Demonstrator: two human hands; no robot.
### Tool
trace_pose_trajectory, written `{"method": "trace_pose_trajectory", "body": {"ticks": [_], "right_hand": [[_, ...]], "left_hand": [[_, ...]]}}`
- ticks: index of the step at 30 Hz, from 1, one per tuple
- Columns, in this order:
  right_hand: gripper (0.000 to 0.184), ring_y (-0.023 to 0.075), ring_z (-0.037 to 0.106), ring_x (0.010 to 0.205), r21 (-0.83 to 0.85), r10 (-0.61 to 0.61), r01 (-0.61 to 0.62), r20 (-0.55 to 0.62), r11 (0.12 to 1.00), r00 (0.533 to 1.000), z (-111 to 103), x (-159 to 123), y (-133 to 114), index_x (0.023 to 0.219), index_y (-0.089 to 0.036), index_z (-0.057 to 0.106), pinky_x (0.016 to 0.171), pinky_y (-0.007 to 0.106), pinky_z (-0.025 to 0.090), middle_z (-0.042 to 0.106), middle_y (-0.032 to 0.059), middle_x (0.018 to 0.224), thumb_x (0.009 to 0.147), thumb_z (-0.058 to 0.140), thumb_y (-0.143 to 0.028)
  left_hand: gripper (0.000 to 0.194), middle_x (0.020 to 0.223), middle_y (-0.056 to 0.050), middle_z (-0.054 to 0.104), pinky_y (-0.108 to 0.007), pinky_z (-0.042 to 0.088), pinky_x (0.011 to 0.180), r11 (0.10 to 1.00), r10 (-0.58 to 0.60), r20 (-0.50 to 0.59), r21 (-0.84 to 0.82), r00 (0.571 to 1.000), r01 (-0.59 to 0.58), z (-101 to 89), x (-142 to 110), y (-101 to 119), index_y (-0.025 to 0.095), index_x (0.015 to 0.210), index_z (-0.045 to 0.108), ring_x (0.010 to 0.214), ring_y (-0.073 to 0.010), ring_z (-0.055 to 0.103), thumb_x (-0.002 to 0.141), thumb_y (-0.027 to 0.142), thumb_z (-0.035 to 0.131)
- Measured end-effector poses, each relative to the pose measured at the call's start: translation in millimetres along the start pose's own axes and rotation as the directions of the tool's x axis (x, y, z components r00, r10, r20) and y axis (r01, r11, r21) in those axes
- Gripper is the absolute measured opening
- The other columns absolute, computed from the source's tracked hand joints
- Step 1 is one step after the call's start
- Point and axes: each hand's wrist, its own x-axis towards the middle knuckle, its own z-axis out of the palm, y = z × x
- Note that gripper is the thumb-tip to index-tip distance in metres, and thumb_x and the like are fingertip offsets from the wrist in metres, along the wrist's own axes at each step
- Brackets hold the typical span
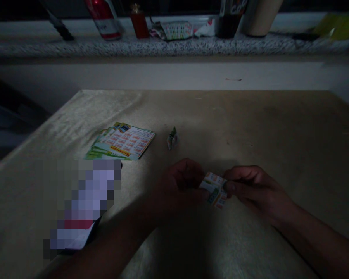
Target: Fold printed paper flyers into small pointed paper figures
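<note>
A small printed slip (214, 189), white with orange, yellow and green patches, was held up over the near middle of a dull gold-brown desk (264, 128), between 2 bare hands. Its small, blocky outline suggested folded paper, though the number of layers could not be made out. The right hand (257, 190) pinched its right edge between thumb and index finger; the left hand (182, 184) gripped the left edge, its other fingers curled in shadow.

The step seemed to be handling the slip's creases. Done well, this would call for light pressure from the fingertips, edges kept lined up, and 1 side held steady while the other pressed along the crease — a hard tug could tear thin paper. More light would probably help, since the arms darkened the work.

Just beyond the left hand, a small folded paper piece (172, 139) stood on the desk. To its left lay a loose fanned stack of printed sheets (125, 141), and nearer the person a lit, pixelated device (87, 201), probably a phone.

Farther off, beyond the desk, a speckled stone sill (163, 48) carried a red can (103, 19), a small amber-red bottle (139, 23), a crumpled printed wrapper (177, 30) and a dark bottle (228, 19).
</note>
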Motion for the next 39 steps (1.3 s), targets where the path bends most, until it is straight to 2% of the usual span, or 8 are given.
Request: {"method": "trace_pose_trajectory", "body": {"ticks": [7, 13, 16, 19, 23, 29, 35, 39], "right_hand": [[0.019, 0.014, 0.068, 0.063, -0.041, 0.002, 0.0, 0.045, 0.999, 0.999, 2.3, -1.3, -1.2, 0.076, -0.016, 0.08, 0.061, 0.024, 0.054, 0.075, 0.0039, 0.069, 0.074, 0.088, -0.033], [0.013, 0.0122, 0.062, 0.059, -0.296, -0.154, 0.142, -0.018, 0.945, 0.988, 6.8, -2.8, -2.2, 0.075, -0.017, 0.078, 0.055, 0.022, 0.05, 0.071, 0.0019, 0.066, 0.08, 0.082, -0.028], [0.012, 0.0116, 0.059, 0.056, -0.518, -0.293, 0.253, 0.004, 0.817, 0.956, 12.7, -5.0, -1.0, 0.074, -0.018, 0.075, 0.05, 0.022, 0.045, 0.068, 0.0009, 0.064, 0.083, 0.078, -0.025], [0.009, 0.0134, 0.062, 0.058, -0.64, -0.412, 0.364, 0.08, 0.677, 0.908, 16.3, -7.1, 0.0, 0.078, -0.019, 0.075, 0.052, 0.025, 0.046, 0.07, 0.0024, 0.068, 0.086, 0.076, -0.023], [0.011, 0.0144, 0.063, 0.059, -0.698, -0.466, 0.439, 0.168, 0.566, 0.869, 16.7, -9.4, -1.8, 0.078, -0.018, 0.074, 0.053, 0.027, 0.047, 0.068, 0.0037, 0.068, 0.089, 0.072, -0.021], [0.013, 0.0147, 0.062, 0.057, -0.698, -0.416, 0.412, 0.178, 0.586, 0.892, 16.4, -11.0, -6.0, 0.076, -0.019, 0.074, 0.052, 0.028, 0.046, 0.067, 0.0036, 0.067, 0.089, 0.072, -0.021], [0.014, 0.0148, 0.063, 0.056, -0.625, -0.362, 0.301, 0.032, 0.72, 0.932, 16.0, -9.5, -6.7, 0.074, -0.02, 0.075, 0.049, 0.025, 0.045, 0.072, 0.0032, 0.065, 0.086, 0.076, -0.028], [0.015, 0.013, 0.058, 0.051, -0.597, -0.342, 0.245, -0.053, 0.764, 0.938, 15.5, -8.4, -6.9, 0.07, -0.02, 0.075, 0.045, 0.023, 0.042, 0.07, 0.0022, 0.062, 0.081, 0.079, -0.029]], "left_hand": [[0.039, 0.067, 0.006, 0.063, -0.017, 0.048, 0.06, 0.999, -0.005, 0.042, -0.046, 0.999, 0.007, 3.8, -0.5, 4.6, 0.018, 0.078, 0.05, 0.06, -0.0078, 0.06, 0.068, 0.008, 0.086], [0.037, 0.084, -0.001, 0.069, -0.024, 0.051, 0.07, 0.952, 0.044, -0.06, 0.304, 0.997, -0.024, 3.4, -3.9, 5.0, 0.016, 0.092, 0.065, 0.075, -0.0141, 0.063, 0.066, 0.021, 0.09], [0.023, 0.083, -0.002, 0.07, -0.026, 0.05, 0.07, 0.84, 0.135, -0.063, 0.536, 0.989, -0.08, 6.1, -6.9, 5.4, 0.017, 0.093, 0.07, 0.077, -0.0158, 0.064, 0.076, 0.026, 0.083], [0.009, 0.079, -0.003, 0.07, -0.026, 0.048, 0.07, 0.643, 0.301, 0.03, 0.732, 0.953, -0.226, 8.7, -7.9, 7.5, 0.016, 0.087, 0.072, 0.074, -0.0156, 0.064, 0.084, 0.025, 0.074], [0.006, 0.075, -0.003, 0.07, -0.026, 0.047, 0.068, 0.481, 0.367, 0.136, 0.819, 0.92, -0.313, 9.5, -7.1, 11.4, 0.017, 0.084, 0.074, 0.071, -0.0158, 0.065, 0.085, 0.021, 0.071], [0.009, 0.069, -0.001, 0.068, -0.023, 0.043, 0.06, 0.618, 0.288, 0.085, 0.744, 0.954, -0.253, 9.8, -6.0, 13.8, 0.019, 0.081, 0.078, 0.062, -0.0127, 0.06, 0.086, 0.022, 0.071], [0.014, 0.064, 0.0, 0.066, -0.022, 0.04, 0.054, 0.82, 0.059, -0.123, 0.572, 0.991, 0.022, 8.9, -3.7, 10.9, 0.016, 0.079, 0.077, 0.058, -0.0125, 0.055, 0.079, 0.03, 0.077], [0.021, 0.054, 0.003, 0.06, -0.021, 0.032, 0.048, 0.836, 0.015, -0.154, 0.544, 0.988, 0.072, 6.6, -3.7, 8.9, 0.016, 0.069, 0.075, 0.049, -0.0092, 0.047, 0.081, 0.034, 0.077]]}}
